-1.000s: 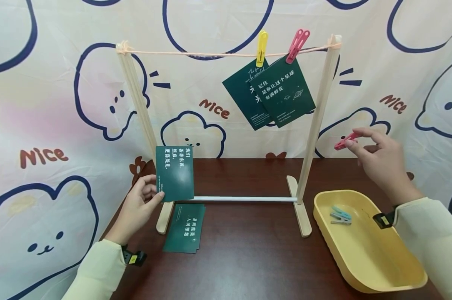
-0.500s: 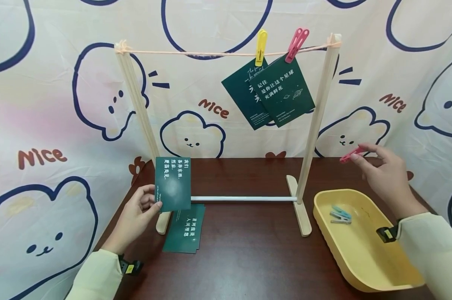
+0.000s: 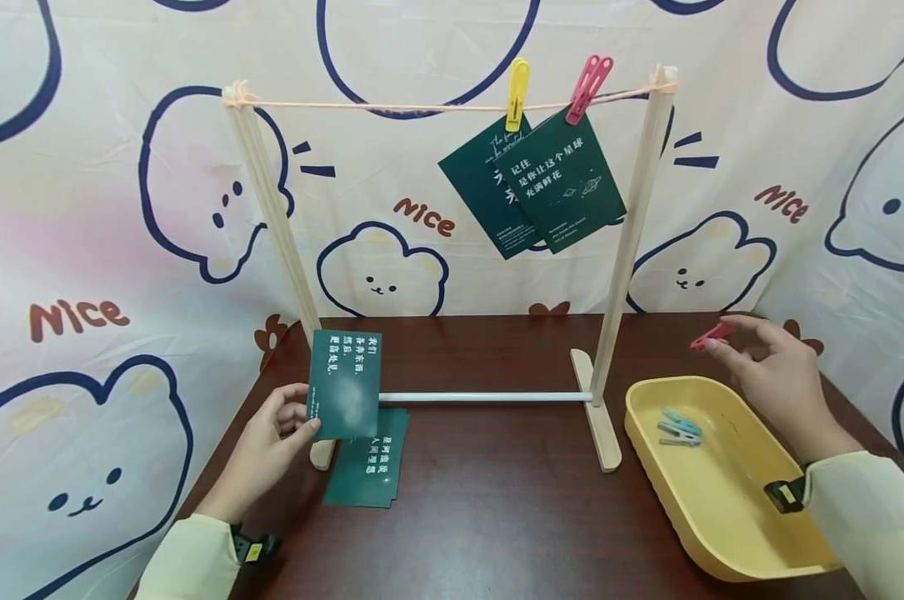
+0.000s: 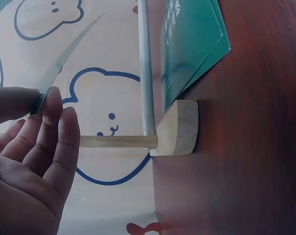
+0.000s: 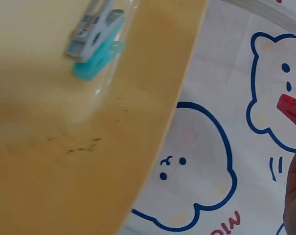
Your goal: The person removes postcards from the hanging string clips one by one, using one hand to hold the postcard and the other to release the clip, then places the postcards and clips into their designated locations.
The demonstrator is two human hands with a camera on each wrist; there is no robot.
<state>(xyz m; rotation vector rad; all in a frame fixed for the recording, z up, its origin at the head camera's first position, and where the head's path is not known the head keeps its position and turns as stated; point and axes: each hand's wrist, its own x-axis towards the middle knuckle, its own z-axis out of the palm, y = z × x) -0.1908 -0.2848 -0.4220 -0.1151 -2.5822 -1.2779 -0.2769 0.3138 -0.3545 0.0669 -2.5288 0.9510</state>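
Observation:
My left hand [image 3: 267, 442] pinches a dark green printed card [image 3: 345, 383] by its left edge, thumb in front and fingers behind. The card stands upright before the rack's left post, overlapping a small stack of green cards [image 3: 365, 479] on the table. In the left wrist view the held card [image 4: 64, 61] shows nearly edge-on. My right hand [image 3: 777, 379] pinches a red clothespin [image 3: 710, 337] between thumb and index finger, above the back right of the yellow tray [image 3: 691, 533]. Part of that clothespin [image 5: 292, 108] shows at the right wrist view's edge.
A wooden rack [image 3: 624, 242] holds a string [image 3: 347, 105] between its posts. Two overlapping green cards [image 3: 571, 187] hang there from a yellow clothespin [image 3: 517, 93] and a pink clothespin [image 3: 590, 90]. Blue and grey clothespins [image 3: 680, 429] lie in the tray. A patterned cloth stands behind.
Both hands have moved down: the left lowers its card toward the stack, and the right brings the red clothespin lower and slightly right. The hanging cards stay in place.

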